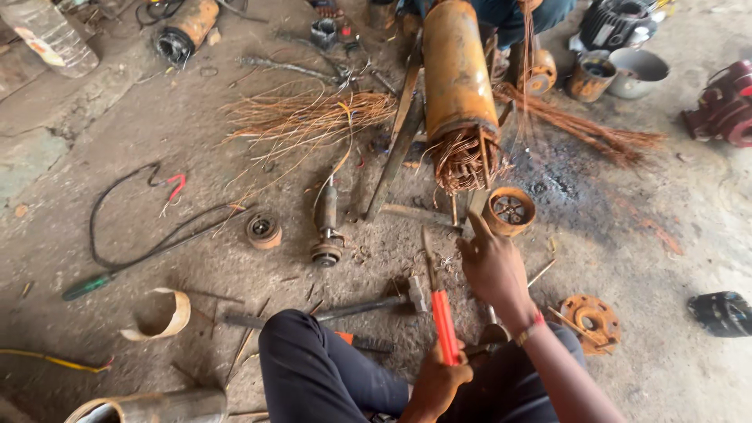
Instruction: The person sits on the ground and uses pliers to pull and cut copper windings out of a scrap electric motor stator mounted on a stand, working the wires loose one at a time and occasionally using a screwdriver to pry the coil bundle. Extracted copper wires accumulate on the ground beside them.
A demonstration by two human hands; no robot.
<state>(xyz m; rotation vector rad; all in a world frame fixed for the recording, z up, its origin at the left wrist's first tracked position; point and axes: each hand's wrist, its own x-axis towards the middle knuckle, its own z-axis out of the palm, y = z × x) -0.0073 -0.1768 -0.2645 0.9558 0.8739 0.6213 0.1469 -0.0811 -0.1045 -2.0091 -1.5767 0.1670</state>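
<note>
My left hand (433, 382) is shut on a red-handled tool (445, 325) whose thin metal shaft points up and away from me. With its fingers spread, my right hand (492, 266) reaches forward empty; a red band is on its wrist. It hovers just below a rusty round end cap (509, 210). Beyond lies an orange motor cylinder (458, 74) with a tangle of copper winding wire (466, 160) sticking out of its near end. My dark-trousered knee (313, 368) is at the bottom.
A hammer (368, 305), a rotor shaft (327, 227), a bearing piece (264, 229) and a rusty flange (591, 317) lie on the dirt floor. Loose copper wire (313, 117) is spread at left; black cable (141, 235) further left. Another person (513, 16) sits behind the cylinder.
</note>
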